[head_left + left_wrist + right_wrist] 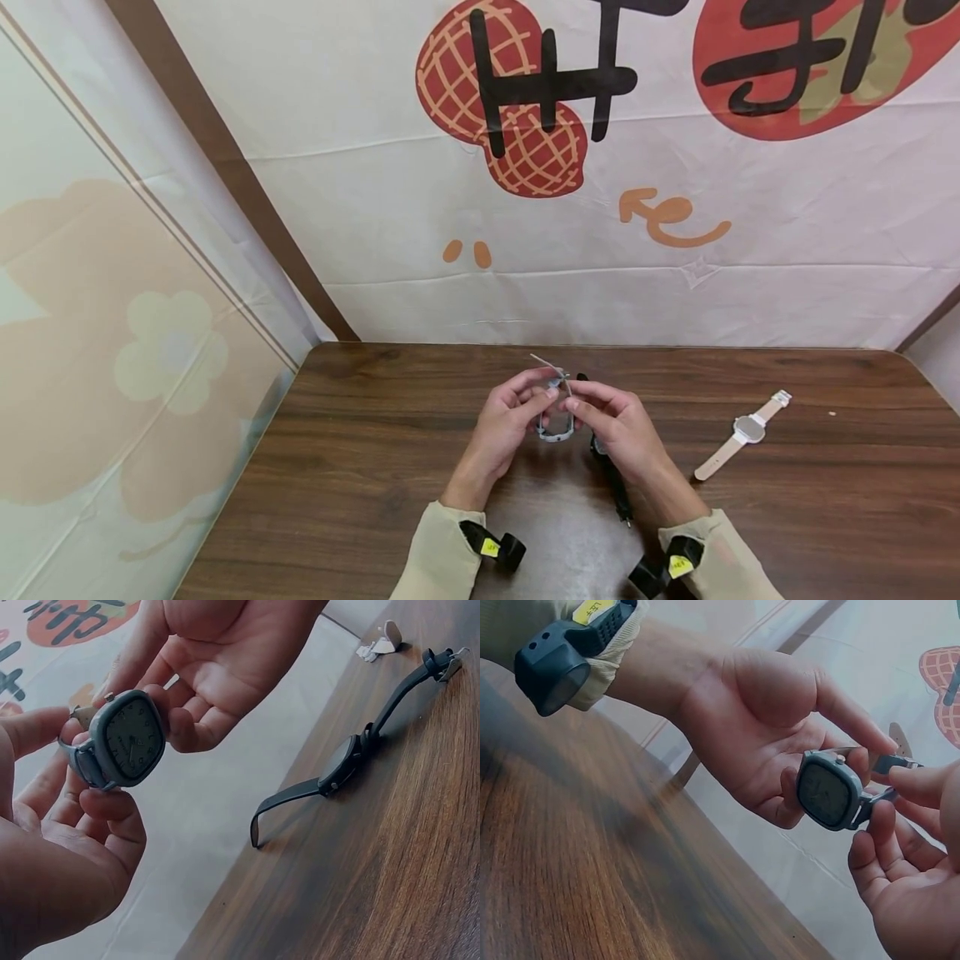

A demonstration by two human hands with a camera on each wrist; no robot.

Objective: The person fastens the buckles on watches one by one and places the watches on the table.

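The left hand (497,423) and right hand (622,423) pinched the grey-blue watch (136,739) between them, apparently to steady its looped strap. On the desk (345,467), partly behind the right hand, lay a black watch (341,765), presumably set down to free both hands.

Barred between the left hand (498,425) and right hand (622,425) by the gray watch (136,739); passable leftward over the table (322,483), rightward short of the pale-strapped watch (750,428); hindered beside the right hand, perhaps beneath, by the black watch (341,766).

downward head view, close wrist views, shared grey watch (135,740)
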